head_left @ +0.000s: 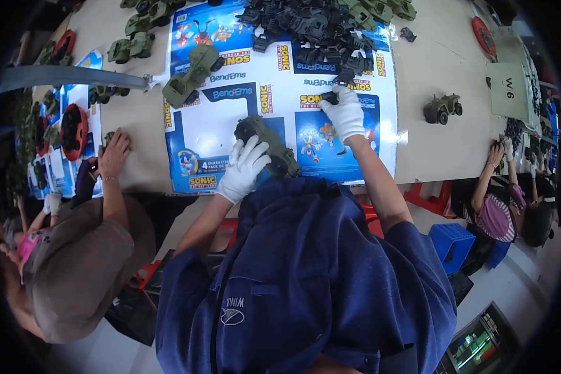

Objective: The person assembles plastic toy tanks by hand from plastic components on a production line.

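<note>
My left hand, in a white glove, is closed round an olive-green toy military truck. The truck lies tilted near the front edge of the table, with dark wheels showing. My right hand, gloved too, reaches forward with its fingers pinched on a small black plastic part. Just beyond those fingers lies a large heap of black plastic parts. Both hands are over a blue-and-white printed cardboard sheet that covers the table. Another green toy truck lies at the sheet's left side.
More green toy vehicles stand at the far edge, and one toy vehicle stands to the right. A grey metal bar juts in from the left. Red round trays lie by a co-worker's hand. A pale box stands far right.
</note>
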A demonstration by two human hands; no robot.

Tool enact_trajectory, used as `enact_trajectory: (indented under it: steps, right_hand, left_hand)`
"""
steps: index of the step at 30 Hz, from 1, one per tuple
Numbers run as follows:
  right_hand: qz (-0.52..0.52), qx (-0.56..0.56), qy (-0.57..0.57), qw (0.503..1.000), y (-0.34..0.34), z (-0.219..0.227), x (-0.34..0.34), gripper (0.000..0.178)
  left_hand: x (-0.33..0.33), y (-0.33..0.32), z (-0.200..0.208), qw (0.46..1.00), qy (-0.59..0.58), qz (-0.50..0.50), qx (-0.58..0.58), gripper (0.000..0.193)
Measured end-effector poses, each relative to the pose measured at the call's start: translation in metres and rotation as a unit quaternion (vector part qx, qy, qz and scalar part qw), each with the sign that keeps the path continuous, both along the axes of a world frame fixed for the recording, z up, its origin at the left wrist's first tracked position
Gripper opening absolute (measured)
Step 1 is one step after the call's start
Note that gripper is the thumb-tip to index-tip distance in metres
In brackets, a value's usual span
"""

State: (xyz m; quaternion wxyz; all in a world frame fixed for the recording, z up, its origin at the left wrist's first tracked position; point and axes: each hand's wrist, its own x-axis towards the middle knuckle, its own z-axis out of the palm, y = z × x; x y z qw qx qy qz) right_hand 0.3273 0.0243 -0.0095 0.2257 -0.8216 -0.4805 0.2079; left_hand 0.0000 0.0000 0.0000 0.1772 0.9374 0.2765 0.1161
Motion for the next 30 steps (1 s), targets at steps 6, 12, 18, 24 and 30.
enact_trajectory:
  steps: [6, 12, 18, 24, 30]
  right_hand:
    - [-0.017, 0.014, 0.012, 1.0, -0.004, -0.005, 0.0, 0.054]
    - [-0.07, 0.004, 0.208, 0.976, -0.018, -0.013, 0.008, 0.034]
    - [-0.088, 0.11, 0.249, 0.958, -0.034, -0.016, 0.01, 0.036]
    - [0.088, 0.198, 0.001, 0.976, -0.069, 0.008, 0.022, 0.019]
    - [0.186, 0.126, -0.071, 0.972, -0.121, 0.0, 0.042, 0.017]
  left_hand:
    - [0.004, -0.009, 0.004, 0.969, -0.203, 0.127, -0.06, 0.025]
    - [0.035, -0.01, -0.018, 0.771, -0.16, 0.532, -0.31, 0.054]
    - [0.05, 0.003, -0.023, 0.802, -0.173, 0.431, -0.376, 0.066]
    - [0.06, 0.006, 0.013, 0.95, 0.11, 0.272, 0.105, 0.092]
    - [0.059, 0.03, 0.046, 0.923, 0.26, 0.242, -0.149, 0.108]
